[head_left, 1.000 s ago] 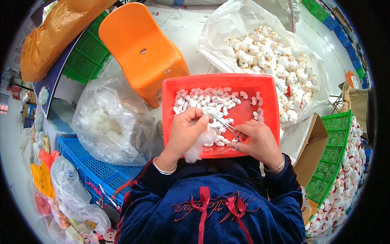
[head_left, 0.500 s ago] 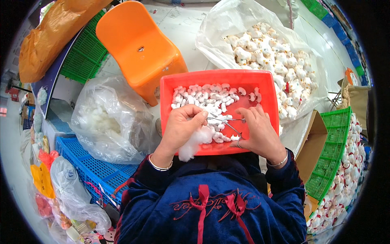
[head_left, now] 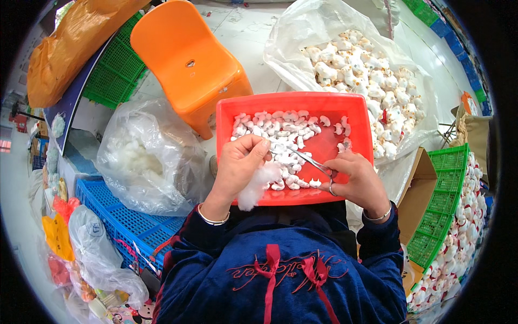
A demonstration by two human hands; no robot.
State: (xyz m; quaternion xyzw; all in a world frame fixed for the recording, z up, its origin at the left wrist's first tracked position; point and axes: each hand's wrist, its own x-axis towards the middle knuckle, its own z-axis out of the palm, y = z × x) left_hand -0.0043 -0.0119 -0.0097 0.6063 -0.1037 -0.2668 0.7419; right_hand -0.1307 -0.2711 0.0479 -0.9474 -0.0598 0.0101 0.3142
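Note:
A red plastic tray (head_left: 294,99) lies in front of my body with many small white curved fabric pieces (head_left: 278,129) in it. Over its near left part, my left hand (head_left: 236,168) is closed, thumb and forefinger pinched together. A tuft of white fluffy stuffing (head_left: 254,190) hangs from its curled fingers; whatever the fingertips pinch is mostly hidden. My right hand (head_left: 357,179) grips a pair of metal forceps (head_left: 312,161) by the ring handles. Their slim jaws point left toward my left fingertips.
An orange chair (head_left: 189,65) stands beyond the tray. On the left, a clear bag of stuffing (head_left: 137,156) rests by a blue crate (head_left: 127,227). A large bag of white stuffed pieces (head_left: 372,81) sits at far right, above a cardboard box (head_left: 418,181) and green crate (head_left: 440,200).
My right hand has shifted slightly right and its fingers have drawn in around the forceps, whose spread handles have come together. My left hand stays nearly in place with the stuffing.

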